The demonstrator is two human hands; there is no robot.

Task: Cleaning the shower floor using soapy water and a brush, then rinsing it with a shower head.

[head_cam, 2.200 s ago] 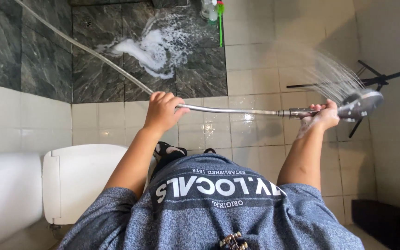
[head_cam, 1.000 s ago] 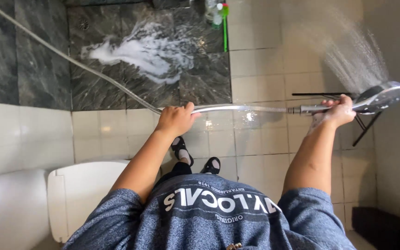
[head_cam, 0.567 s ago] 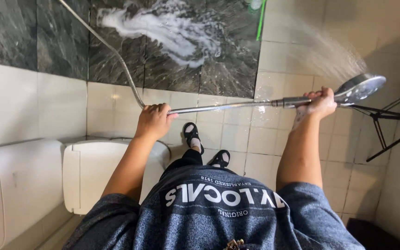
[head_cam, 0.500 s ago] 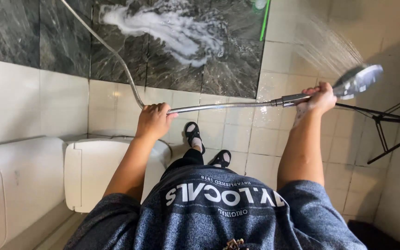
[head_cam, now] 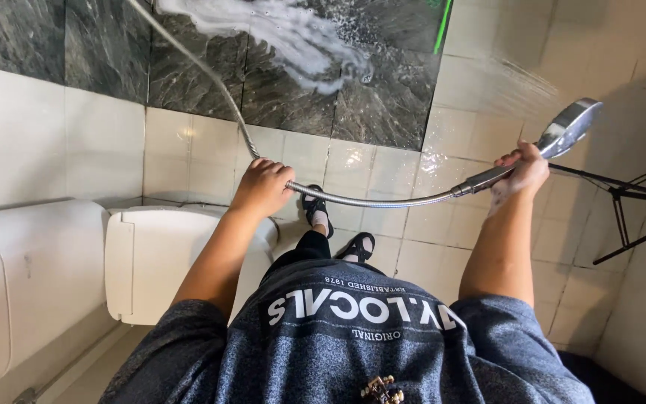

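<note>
My right hand [head_cam: 520, 171] grips the handle of a chrome shower head [head_cam: 568, 129], which sprays water up and left across the pale floor tiles. My left hand [head_cam: 263, 187] is closed around the metal hose [head_cam: 371, 201], which runs between both hands and then curves up past the dark marble tiles. A patch of white foam [head_cam: 285, 34] lies wet on the dark marble [head_cam: 383, 105]. My sandalled feet [head_cam: 338, 228] stand on the pale tiles below the hose.
A white toilet with closed lid [head_cam: 158, 262] and its cistern [head_cam: 24, 277] stand at the left. A black tripod stand [head_cam: 637, 202] is at the right. A green stick-like object [head_cam: 439, 30] lies at the top edge.
The shower head has swung from pointing right to spraying up over the tiles. The view has shifted down and right, so the foam patch sits higher in frame. Both hands keep their hold.
</note>
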